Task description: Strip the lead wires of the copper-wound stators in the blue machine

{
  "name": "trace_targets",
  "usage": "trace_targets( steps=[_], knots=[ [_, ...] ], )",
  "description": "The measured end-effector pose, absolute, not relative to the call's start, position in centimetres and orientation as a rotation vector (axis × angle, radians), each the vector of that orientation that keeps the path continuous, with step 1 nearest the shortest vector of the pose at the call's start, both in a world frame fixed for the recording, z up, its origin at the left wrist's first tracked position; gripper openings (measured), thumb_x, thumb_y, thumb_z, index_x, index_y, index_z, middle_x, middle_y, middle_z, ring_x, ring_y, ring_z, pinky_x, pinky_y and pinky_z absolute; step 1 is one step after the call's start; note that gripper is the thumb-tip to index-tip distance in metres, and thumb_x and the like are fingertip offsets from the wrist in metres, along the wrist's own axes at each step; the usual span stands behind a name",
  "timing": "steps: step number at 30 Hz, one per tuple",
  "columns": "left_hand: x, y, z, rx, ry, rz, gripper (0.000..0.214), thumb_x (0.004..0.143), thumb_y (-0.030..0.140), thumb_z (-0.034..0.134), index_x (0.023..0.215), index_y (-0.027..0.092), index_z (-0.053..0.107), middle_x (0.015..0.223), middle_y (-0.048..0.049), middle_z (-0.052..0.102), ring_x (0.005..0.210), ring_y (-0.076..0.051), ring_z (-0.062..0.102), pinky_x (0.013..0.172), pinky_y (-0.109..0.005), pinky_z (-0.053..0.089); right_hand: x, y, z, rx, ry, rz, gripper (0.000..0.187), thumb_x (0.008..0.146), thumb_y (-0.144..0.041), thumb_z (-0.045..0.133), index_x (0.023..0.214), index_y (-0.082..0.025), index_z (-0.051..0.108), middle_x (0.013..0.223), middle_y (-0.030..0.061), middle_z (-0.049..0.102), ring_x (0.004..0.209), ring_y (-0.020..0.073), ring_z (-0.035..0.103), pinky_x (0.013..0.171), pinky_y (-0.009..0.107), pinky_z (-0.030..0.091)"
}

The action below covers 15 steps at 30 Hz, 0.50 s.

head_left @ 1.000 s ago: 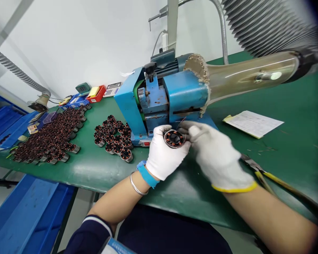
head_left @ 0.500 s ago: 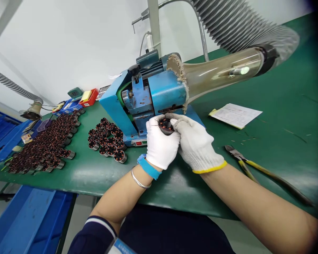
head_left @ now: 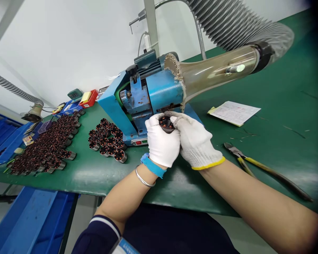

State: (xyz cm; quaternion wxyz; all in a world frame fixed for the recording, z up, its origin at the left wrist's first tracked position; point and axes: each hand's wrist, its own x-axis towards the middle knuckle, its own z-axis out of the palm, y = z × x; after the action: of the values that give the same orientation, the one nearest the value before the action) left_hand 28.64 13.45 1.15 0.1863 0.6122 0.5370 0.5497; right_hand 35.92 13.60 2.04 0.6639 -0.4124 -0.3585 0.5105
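Between my two gloved hands sits a motor stator, a round dark piece with copper windings, its open end facing up. My left hand, in a white glove, is closed round its left and lower side. The fingers of my right hand, in a knitted glove with a yellow cuff, grip its right and far rim. Both hands are just in front of the blue machine, close to the slot under its hood. Part of the stator's body is hidden by the gloves.
A small group of stators stands left of the machine, with a large mass of stators farther left. To the right lie long-handled cutters and a paper sheet. A clear duct leads from the machine to a grey hose.
The view has shifted slightly. Both hands keep their hold on the stator in front of the machine, with the stator turned or tilted very little, and my left forearm has moved slightly right.
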Motion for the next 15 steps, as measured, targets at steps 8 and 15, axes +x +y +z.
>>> trace_targets(
  steps=[8, 15],
  knots=[
    [28.9, 13.7, 1.7, 1.715, 1.534, 1.53, 0.027, 0.087, 0.021, 0.068, 0.105, 0.024, 0.049, 0.111, -0.007, 0.053, 0.106, -0.024, 0.061, 0.099, -0.044, 0.053, 36.2, 13.7, 2.4, -0.97, -0.796, 1.167, 0.026, 0.073, -0.032, 0.062, 0.094, -0.021, 0.073, 0.095, 0.0045, 0.077, 0.097, 0.0251, 0.072, 0.09, 0.037, 0.06],
    [27.3, 11.0, -0.7, 1.791, 1.314, 1.647, 0.037, 0.083, 0.022, 0.071, 0.112, 0.023, 0.048, 0.108, -0.0057, 0.055, 0.097, -0.02, 0.062, 0.088, -0.04, 0.056, 35.8, 11.2, 1.1, -0.884, -0.906, 1.102, 0.021, 0.076, -0.03, 0.065, 0.092, -0.022, 0.074, 0.088, 0.0046, 0.075, 0.083, 0.0237, 0.071, 0.077, 0.037, 0.06]
  ],
)
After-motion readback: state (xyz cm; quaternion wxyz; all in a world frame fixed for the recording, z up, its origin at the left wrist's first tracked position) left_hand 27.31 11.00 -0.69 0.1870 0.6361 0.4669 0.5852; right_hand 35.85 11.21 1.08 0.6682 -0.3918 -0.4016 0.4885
